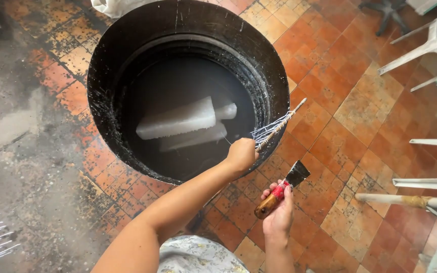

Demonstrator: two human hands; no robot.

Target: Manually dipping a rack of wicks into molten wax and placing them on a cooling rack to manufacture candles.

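L hand [241, 154] is gripping 1 stick w/ white strings [277, 126] at the near right rim of 1 black drum [127, 40]; 2 white slabs [178, 121] are lying inside. R hand [279, 215] is clutching 1 scraper [281, 189] nearer, over the tiled floor [360, 111].

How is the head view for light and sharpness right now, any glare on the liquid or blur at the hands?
Head view: even daylight, soft shadows; the drum interior is dark, its liquid showing dull reflection, no hard glare, with the white blocks clear. The left hand on the stick and the right hand holding the scraper look sharp; edges bend slightly toward the corners.
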